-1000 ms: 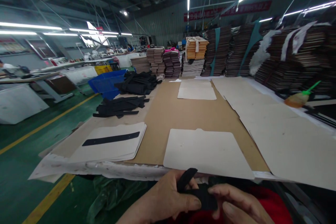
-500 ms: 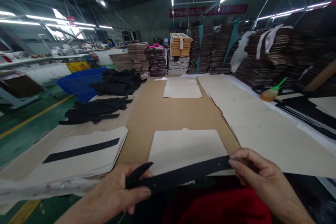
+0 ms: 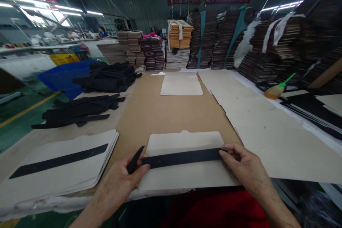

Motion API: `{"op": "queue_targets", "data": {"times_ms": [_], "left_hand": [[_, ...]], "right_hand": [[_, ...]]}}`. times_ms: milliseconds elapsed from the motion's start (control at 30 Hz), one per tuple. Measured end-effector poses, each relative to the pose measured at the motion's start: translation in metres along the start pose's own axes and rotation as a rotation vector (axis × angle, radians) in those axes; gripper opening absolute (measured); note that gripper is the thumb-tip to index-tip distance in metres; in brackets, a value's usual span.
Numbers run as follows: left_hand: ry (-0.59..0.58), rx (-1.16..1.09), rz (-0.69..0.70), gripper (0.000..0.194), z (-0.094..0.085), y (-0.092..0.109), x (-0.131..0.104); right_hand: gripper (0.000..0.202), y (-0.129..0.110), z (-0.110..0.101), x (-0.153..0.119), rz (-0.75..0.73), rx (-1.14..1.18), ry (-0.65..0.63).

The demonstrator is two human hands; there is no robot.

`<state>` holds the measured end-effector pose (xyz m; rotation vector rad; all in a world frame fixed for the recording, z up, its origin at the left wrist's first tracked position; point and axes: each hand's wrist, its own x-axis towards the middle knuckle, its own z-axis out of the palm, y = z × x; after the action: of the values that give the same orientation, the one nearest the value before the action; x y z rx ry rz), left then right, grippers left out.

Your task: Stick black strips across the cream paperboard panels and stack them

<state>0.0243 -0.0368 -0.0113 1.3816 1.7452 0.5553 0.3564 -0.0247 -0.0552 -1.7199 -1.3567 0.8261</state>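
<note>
A long black strip (image 3: 184, 158) with small holes stretches between my two hands, over a pale card panel (image 3: 187, 178) at the table's front. My left hand (image 3: 125, 174) pinches its left end; another dark piece stands up between thumb and fingers, and I cannot tell if it is a separate strip. My right hand (image 3: 237, 160) grips the right end between thumb and fingers, near the panel's right edge. To the left, a similar black strip (image 3: 61, 160) lies across a stack of pale panels (image 3: 88, 142).
Piles of black strips (image 3: 77, 108) lie at the left, by a blue bin (image 3: 64, 76). Another pale panel (image 3: 181, 83) is farther back. Large pale sheets (image 3: 267, 124) cover the right side, with a glue bottle (image 3: 275, 91) beyond. Bundled stacks (image 3: 179, 39) line the back.
Both hands have moved forward and up with the black strip, bringing it from the panel's front edge to across its middle. The view has shifted slightly.
</note>
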Motion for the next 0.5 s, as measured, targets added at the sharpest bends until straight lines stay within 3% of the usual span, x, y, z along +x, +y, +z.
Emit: {"op": "queue_targets", "data": {"times_ms": [500], "left_hand": [[0.041,-0.039,-0.058,0.056,0.0078,0.0062,0.0056]], "right_hand": [[0.032,0.0031,0.0072,0.0042,-0.011,-0.134,0.060]]}}
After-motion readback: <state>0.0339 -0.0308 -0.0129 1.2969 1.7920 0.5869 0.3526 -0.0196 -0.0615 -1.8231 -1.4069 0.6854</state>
